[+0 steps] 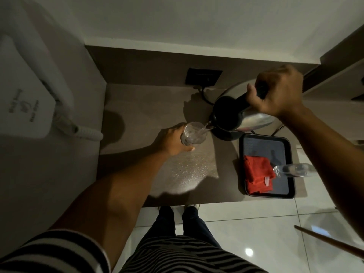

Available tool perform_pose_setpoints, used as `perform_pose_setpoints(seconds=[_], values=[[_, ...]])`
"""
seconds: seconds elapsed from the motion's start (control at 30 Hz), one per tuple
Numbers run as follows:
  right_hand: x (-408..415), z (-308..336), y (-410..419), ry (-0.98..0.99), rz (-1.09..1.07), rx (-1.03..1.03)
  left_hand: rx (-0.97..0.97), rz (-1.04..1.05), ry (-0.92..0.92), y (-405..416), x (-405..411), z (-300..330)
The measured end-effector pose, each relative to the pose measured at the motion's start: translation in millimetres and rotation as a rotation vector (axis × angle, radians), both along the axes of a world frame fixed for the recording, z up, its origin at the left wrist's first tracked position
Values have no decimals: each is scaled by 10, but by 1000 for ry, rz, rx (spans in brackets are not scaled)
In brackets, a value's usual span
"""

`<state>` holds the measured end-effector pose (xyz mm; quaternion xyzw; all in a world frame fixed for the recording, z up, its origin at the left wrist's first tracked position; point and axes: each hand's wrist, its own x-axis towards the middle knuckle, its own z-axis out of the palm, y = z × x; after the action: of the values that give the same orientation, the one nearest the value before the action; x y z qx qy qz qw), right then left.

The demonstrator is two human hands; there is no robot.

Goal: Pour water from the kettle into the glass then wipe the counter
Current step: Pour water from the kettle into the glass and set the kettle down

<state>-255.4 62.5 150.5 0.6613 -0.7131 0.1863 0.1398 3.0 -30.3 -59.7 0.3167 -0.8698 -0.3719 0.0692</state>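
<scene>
Dim alcove, brown counter [137, 107] against a white wall, socket plate [203, 76] at the back. Item one, kettle [236, 117]: steel body, dark lid, tilted spout-down toward the glass; my right hand [275, 91] is wrapped tight round its black handle, which I judge the only sound hold on a heavy, rigid, possibly hot vessel. Item two, glass [194, 133]: clear, light, brittle, likely slick; my left hand [173, 139] cups its left side, fingers curled round the wall, thumb beneath, rim just under the spout with a thin stream entering. I cannot tell whether it stands on the counter or is lifted. Item three, red cloth [256, 174]: soft, crumpled, on the black tray [266, 138] to the right, well apart from both hands, beside a plastic bottle [291, 170]. Wiping not yet begun.
</scene>
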Motion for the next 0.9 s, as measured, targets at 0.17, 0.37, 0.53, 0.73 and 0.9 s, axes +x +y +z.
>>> perform_pose_setpoints(seconds=[0.17,0.37,0.53,0.73,0.9], values=[[-67,118,27,30,5,25,-9,-6,14,0,-1,-25],[-75,231,44,63,3,48,-56,7,33,16,0,-37],[-66,328,48,78,26,38,-42,1,19,14,-1,-37],[-24,406,39,88,10,70,-15,7,-5,15,-6,-17],[-13,463,13,123,8,77,2,6,-28,12,-11,-5]])
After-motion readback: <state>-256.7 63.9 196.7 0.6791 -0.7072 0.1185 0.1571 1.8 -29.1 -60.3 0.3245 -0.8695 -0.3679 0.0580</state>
